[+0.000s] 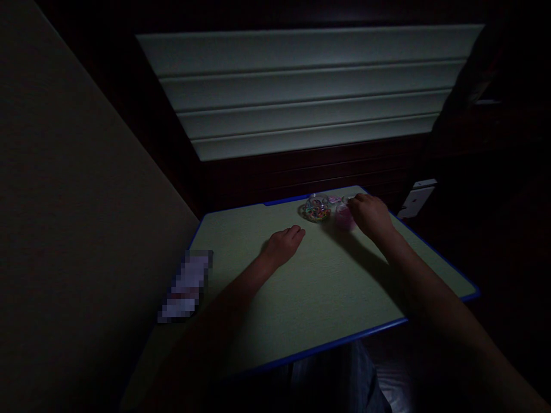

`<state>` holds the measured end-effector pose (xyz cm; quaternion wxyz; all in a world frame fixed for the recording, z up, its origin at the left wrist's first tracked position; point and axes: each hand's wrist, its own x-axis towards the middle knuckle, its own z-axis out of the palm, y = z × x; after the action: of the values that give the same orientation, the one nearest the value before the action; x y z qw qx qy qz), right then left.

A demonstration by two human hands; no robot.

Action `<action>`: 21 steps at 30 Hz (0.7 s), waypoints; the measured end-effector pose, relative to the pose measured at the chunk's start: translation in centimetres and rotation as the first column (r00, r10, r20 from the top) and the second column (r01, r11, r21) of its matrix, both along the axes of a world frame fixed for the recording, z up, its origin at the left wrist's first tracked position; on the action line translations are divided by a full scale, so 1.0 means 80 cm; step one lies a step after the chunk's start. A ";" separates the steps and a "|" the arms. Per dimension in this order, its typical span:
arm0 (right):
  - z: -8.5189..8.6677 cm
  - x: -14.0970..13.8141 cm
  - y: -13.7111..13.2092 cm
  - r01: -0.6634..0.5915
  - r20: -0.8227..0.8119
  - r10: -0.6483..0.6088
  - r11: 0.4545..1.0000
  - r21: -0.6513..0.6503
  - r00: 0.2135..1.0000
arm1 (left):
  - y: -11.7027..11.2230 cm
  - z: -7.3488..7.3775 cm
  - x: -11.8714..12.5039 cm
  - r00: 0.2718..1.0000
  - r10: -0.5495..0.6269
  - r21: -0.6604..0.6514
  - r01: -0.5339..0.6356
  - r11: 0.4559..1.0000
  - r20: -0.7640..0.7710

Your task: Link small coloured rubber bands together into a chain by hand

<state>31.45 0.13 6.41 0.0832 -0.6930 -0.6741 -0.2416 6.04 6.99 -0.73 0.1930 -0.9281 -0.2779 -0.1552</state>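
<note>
My left hand [284,244] rests palm down on the pale green table [318,287], fingers loosely curled and holding nothing. My right hand [369,213] reaches to the far edge, its fingers closed around a small pink container [344,218]. Just left of it sits a clear round dish [316,209] filled with several small multicoloured bands or beads. The room is very dim, so fine detail is lost.
The table has a blue rim [336,343]. A blurred flat object [186,285] lies at its left edge beside a beige wall. White blinds [310,86] hang behind. A white item [415,198] sits off the table's right side.
</note>
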 end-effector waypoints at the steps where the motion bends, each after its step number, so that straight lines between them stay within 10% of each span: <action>1: 0.001 0.007 0.000 0.033 -0.011 -0.034 0.999 -0.014 0.999 | 0.000 0.001 0.000 1.000 0.007 -0.011 -0.007 1.000 -0.003; 14: 0.001 0.014 0.000 0.067 -0.041 -0.069 0.997 -0.045 0.997 | 0.001 0.002 0.001 0.989 0.101 -0.113 -0.089 0.990 0.107; 21: 0.001 0.023 0.003 -0.002 -0.379 0.031 0.997 0.077 0.925 | 0.029 0.003 0.012 0.882 0.233 -0.366 -0.074 0.928 0.410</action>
<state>33.26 0.40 6.52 0.2403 -0.7172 -0.6416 -0.1274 6.99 9.27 -0.46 -0.0269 -0.8613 -0.4109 -0.2976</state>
